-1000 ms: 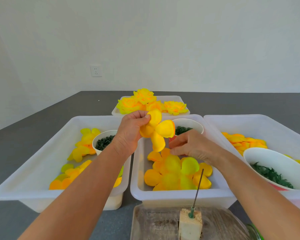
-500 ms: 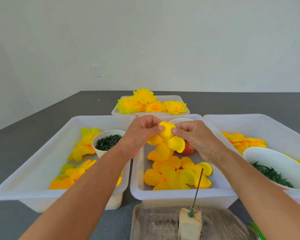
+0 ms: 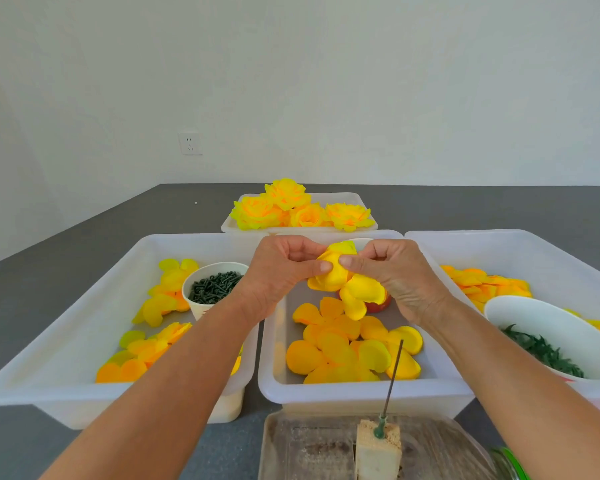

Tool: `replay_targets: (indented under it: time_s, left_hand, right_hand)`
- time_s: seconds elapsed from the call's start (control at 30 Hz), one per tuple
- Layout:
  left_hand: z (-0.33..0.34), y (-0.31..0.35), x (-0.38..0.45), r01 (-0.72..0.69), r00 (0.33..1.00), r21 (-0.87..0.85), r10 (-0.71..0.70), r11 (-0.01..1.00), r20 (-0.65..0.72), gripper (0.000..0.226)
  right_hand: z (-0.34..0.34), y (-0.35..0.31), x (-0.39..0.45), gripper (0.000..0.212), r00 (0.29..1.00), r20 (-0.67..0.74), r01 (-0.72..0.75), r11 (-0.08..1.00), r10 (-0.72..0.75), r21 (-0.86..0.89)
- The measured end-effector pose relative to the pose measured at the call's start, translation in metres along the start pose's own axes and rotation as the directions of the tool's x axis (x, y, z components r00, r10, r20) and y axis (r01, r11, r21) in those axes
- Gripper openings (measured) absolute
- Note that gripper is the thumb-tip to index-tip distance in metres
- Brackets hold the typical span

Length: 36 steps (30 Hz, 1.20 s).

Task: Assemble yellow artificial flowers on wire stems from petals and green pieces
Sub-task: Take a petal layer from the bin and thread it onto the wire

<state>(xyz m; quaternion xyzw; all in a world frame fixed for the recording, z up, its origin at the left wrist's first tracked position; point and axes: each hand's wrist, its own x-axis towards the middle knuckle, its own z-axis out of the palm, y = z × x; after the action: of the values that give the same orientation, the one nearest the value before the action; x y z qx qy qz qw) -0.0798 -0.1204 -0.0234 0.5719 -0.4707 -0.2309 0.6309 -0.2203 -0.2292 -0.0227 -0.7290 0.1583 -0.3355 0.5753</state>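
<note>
Honestly, from my feed the middle bin sits under both hands, and the wire stem stands nearly upright in its block, nearer me. Left hand and right hand both pinch the petal cluster, so it needs to come down and toward me onto the wire tip.

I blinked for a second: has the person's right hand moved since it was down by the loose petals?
Yes. The right hand rose from over the middle white plastic tub and moved left to grip the yellow fabric petal cluster.
</note>
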Motion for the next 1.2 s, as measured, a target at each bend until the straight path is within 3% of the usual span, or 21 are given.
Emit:
replay_targets:
  time_s: [0.17,0.33,0.47,0.63,0.77,0.97,1.03,1.1,1.2]
  left_hand:
    - [0.001,0.002,0.0,-0.018,0.998,0.017,0.019,1.0,-0.061,0.017]
    - [0.001,0.002,0.0,-0.024,0.998,0.039,0.026,0.999,-0.062,0.019]
    - [0.002,0.0,0.0,-0.02,0.999,0.081,0.022,0.997,-0.033,0.016]
    - [0.004,0.001,-0.001,-0.023,1.0,0.112,0.023,0.993,-0.006,0.016]
    - [0.005,0.002,-0.002,-0.04,0.999,0.122,0.036,0.992,0.031,0.023]
    - [0.006,0.002,-0.004,-0.046,0.982,0.103,0.026,0.994,0.187,0.023]
    - [0.005,0.002,-0.004,-0.047,0.977,0.105,0.024,0.993,0.213,0.024]
    - [0.005,0.002,-0.003,-0.052,0.976,0.082,0.034,0.995,0.216,0.028]
    - [0.004,0.003,-0.002,-0.041,0.987,0.006,0.04,0.999,0.156,0.029]
  right_hand:
    - [-0.002,0.003,0.005,0.038,0.997,0.056,-0.066,0.992,0.06,0.11]
    - [-0.004,0.001,0.005,0.024,0.988,0.109,-0.121,0.985,0.107,0.126]
    - [-0.004,0.001,0.005,0.01,0.996,0.007,-0.093,0.991,0.093,0.094]
    - [-0.003,0.0,0.005,0.02,0.99,-0.09,-0.097,0.989,0.108,0.115]
    - [-0.005,0.002,0.009,0.02,0.974,-0.11,-0.177,0.967,0.199,0.186]
    - [-0.01,0.009,0.019,0.009,0.861,-0.327,-0.352,0.921,0.389,0.168]
    - [-0.013,0.009,0.02,0.025,0.797,-0.416,-0.395,0.899,0.438,0.189]
    - [-0.015,0.008,0.021,0.035,0.751,-0.473,-0.399,0.888,0.46,0.23]
    - [-0.014,0.005,0.02,0.028,0.744,-0.485,-0.357,0.887,0.459,0.293]
